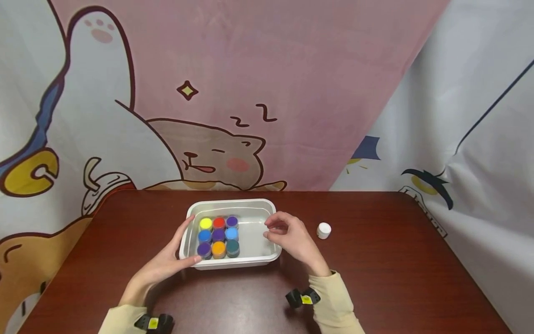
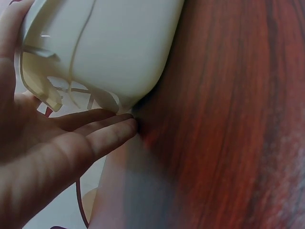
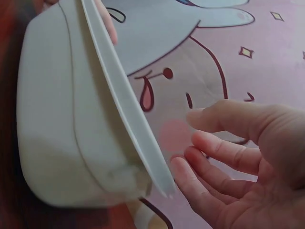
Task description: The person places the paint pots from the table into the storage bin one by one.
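A white plastic tub stands on the table. Several small paint jars fill its left part in rows, with yellow, red, purple, blue, orange and dark green tops. My left hand grips the tub's left end, thumb on the front rim and fingers spread along the side. In the left wrist view, those fingers reach below the tub's rim. Over the right rim hovers my right hand, fingers loosely bent, nothing visible between them. The right wrist view shows gaps between its thumb and fingers.
A small white-topped jar stands on the brown wooden table, to the right of the tub and my right hand. Behind the table hangs a pink and white cartoon-print cloth.
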